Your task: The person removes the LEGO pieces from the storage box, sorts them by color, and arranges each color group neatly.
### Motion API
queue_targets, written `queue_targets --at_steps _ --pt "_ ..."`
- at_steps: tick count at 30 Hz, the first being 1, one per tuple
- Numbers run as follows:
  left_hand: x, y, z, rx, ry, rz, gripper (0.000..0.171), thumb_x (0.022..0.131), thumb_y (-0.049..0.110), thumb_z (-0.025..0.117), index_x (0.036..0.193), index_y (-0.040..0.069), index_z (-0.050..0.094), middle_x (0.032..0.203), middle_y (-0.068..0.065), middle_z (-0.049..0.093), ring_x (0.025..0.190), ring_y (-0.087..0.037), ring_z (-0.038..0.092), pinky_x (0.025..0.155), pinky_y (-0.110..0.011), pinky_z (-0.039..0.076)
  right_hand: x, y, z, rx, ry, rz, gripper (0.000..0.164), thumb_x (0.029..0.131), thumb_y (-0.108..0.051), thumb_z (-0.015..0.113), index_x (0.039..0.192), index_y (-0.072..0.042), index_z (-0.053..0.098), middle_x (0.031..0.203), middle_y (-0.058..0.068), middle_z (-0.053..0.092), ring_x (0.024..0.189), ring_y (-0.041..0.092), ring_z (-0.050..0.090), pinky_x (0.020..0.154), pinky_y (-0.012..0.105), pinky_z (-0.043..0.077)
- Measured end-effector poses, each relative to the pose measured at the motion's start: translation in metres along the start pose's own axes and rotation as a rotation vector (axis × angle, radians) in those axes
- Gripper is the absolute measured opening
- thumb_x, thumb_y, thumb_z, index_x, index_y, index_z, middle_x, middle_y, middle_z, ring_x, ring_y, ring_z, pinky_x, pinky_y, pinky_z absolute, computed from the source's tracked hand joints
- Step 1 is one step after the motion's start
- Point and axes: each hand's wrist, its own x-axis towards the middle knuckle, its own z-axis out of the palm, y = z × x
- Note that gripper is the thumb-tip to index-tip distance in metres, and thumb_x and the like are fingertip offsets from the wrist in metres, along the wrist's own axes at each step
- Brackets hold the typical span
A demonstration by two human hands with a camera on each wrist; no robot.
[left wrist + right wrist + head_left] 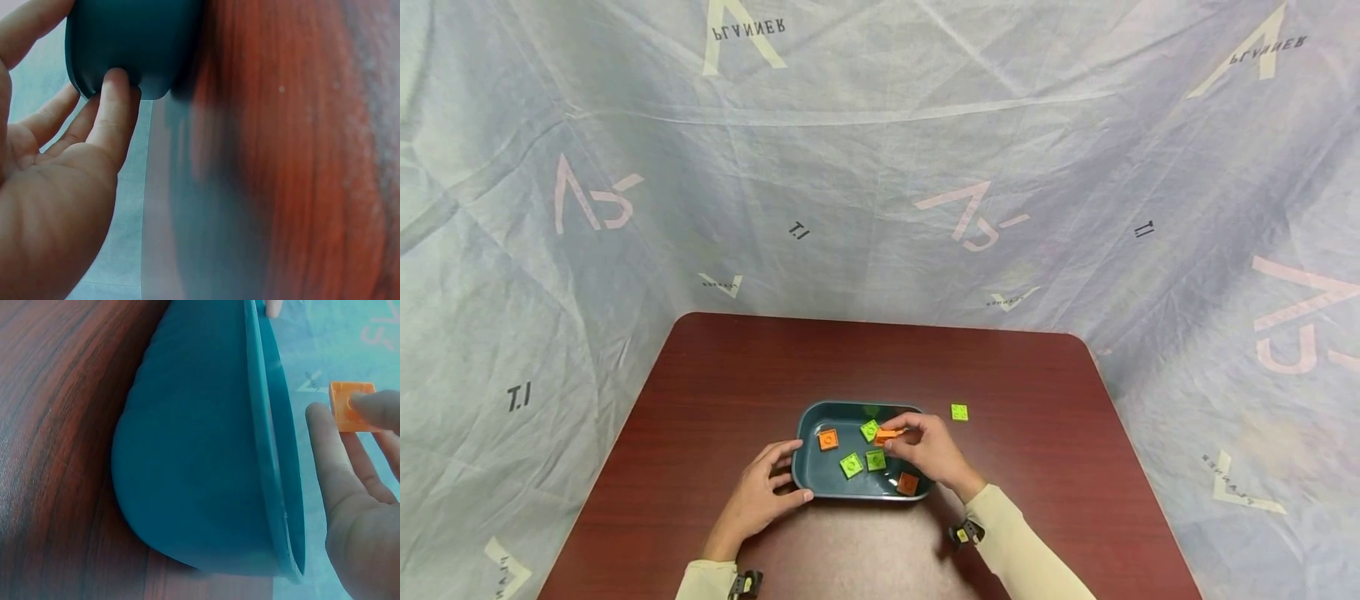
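A dark teal tray [820, 492] with raised walls lies on the table. My left hand [760, 496] holds its left end, fingers at the side rim and thumb at the front corner; the left wrist view shows fingertips against the outer wall [150, 44]. Over the tray's right part, my right hand [931, 447] pinches an orange toy building brick [351, 406] between thumb and fingers. Inside the tray are green bricks [851, 465] and orange bricks [827, 439], several with their hollow undersides up. Another orange brick [907, 483] lies in the front right corner.
One green brick [959, 412] lies stud side up on the dark red wooden table [737, 367], right of the tray. Grey printed cloth [880, 167] hangs behind the table and along both sides.
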Motion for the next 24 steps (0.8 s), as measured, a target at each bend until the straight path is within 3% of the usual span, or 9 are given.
queue_targets --at_steps 7,9,16,24 --pt "0.0 -0.001 0.0 -0.01 -0.001 0.006 0.086 0.079 0.015 0.096 0.154 0.016 0.054 0.154 -0.01 0.053 0.137 -0.032 0.059 0.099 -0.032 0.06 0.0 0.0 -0.003 0.035 0.024 -0.023 0.023 0.1 -0.013 0.074 0.12 -0.001 0.076 0.117 0.023 0.076 0.095 0.02 0.079 0.089 0.058 0.061" --pt "0.0 -0.001 0.0 -0.013 -0.003 0.009 0.086 0.079 0.015 0.096 0.154 0.016 0.054 0.154 -0.011 0.053 0.137 -0.032 0.058 0.099 -0.032 0.059 0.0 0.001 -0.005 0.03 0.04 -0.032 0.023 0.099 -0.011 0.075 0.12 0.0 0.077 0.116 0.024 0.076 0.094 0.018 0.079 0.088 0.054 0.063" --pt "-0.001 -0.001 0.0 -0.026 -0.005 0.0 0.086 0.079 0.014 0.096 0.155 0.016 0.053 0.155 -0.011 0.053 0.138 -0.033 0.058 0.098 -0.03 0.059 -0.001 0.004 -0.01 0.032 0.054 -0.002 0.028 0.096 -0.009 0.079 0.122 0.0 0.076 0.115 0.023 0.077 0.103 0.043 0.076 0.085 0.038 0.065" --pt "-0.001 0.0 0.001 -0.018 -0.002 -0.01 0.085 0.08 0.016 0.095 0.154 0.019 0.054 0.154 -0.007 0.053 0.136 -0.032 0.059 0.099 -0.034 0.06 -0.006 0.006 -0.017 0.083 0.082 -0.002 0.031 0.093 -0.006 0.081 0.122 0.003 0.074 0.124 0.026 0.072 0.1 0.025 0.079 0.083 0.028 0.064"
